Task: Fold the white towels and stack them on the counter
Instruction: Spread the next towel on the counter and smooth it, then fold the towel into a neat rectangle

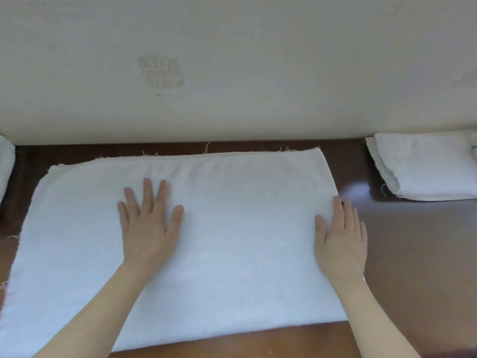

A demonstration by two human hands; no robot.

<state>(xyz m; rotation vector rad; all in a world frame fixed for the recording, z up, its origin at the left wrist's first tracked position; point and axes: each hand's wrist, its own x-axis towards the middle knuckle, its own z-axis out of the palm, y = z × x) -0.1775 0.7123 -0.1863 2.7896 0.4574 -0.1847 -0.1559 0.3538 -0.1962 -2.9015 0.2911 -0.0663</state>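
A white towel (232, 228), folded into a wide rectangle with frayed threads along its far edge, lies flat on the dark wooden counter (413, 254). My left hand (148, 223) presses flat on the towel left of its middle, fingers spread and straight. My right hand (340, 236) lies flat on the towel's right edge, fingertips reaching just past the edge. A stack of folded white towels (426, 166) sits at the far right of the counter.
A pale wall (232, 60) with a rough patch rises directly behind the counter. Another bit of white cloth (5, 161) shows at the far left edge. Bare glossy wood lies to the right of the towel.
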